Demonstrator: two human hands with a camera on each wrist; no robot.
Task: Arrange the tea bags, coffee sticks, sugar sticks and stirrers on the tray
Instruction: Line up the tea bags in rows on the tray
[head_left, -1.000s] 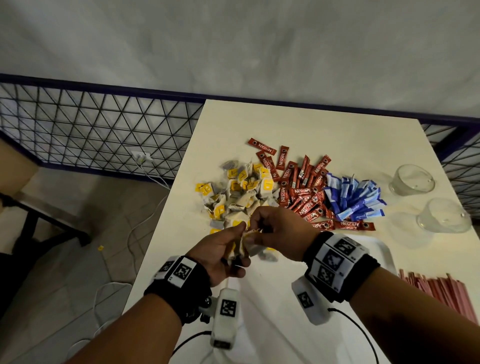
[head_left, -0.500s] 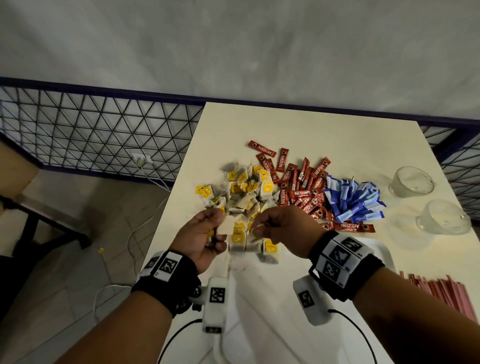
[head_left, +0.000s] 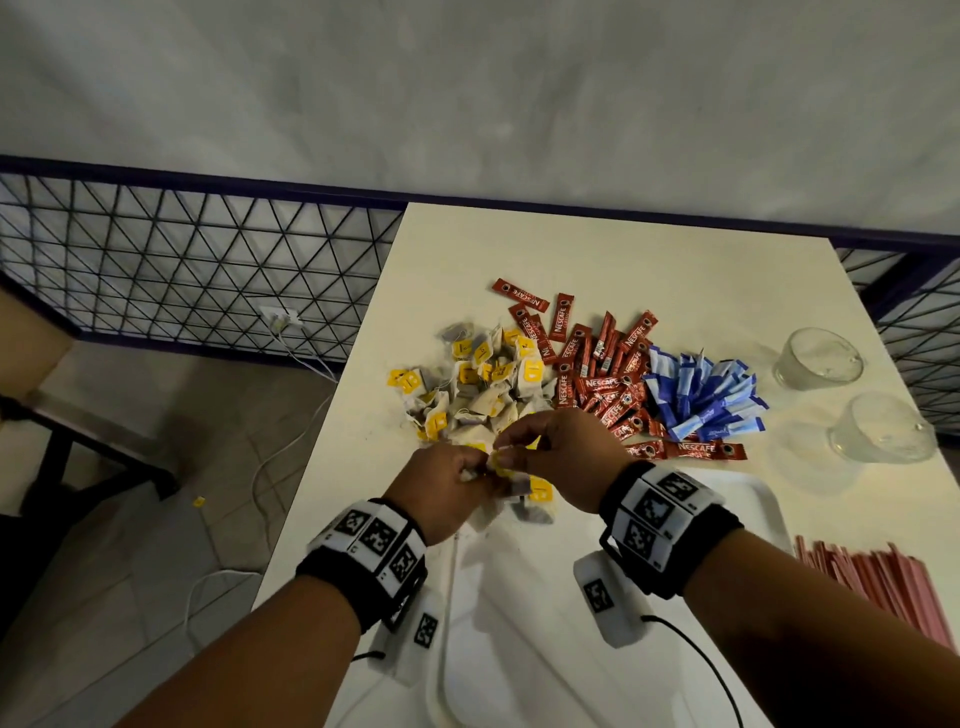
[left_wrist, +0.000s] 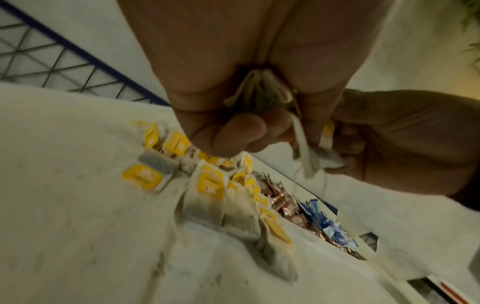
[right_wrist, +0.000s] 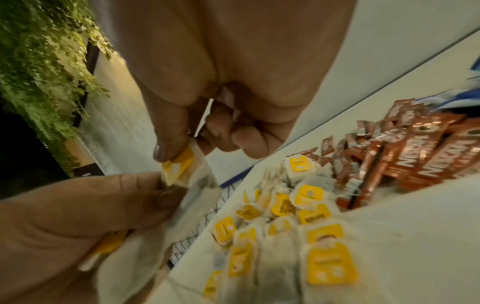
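Two hands meet just above the near edge of the heap of white paper tea bags w/ yellow tags (head_left: 480, 387). Left hand (head_left: 441, 493) grips a small bunch of bags; right hand (head_left: 556, 457) pinches one yellow tag (right_wrist: 179, 166) touching that bunch. White plastic tray (head_left: 748, 499) lies nearer & right of both hands, so right hand looks closer for the drop. Bags limp, crumpled, strings trailing.

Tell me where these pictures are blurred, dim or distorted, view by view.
Head view: dim, wide-angle bending of the table edges. Left wrist view: motion blur smears the tea bags. Right wrist view: blurred too, worst at the nearest tea bags.
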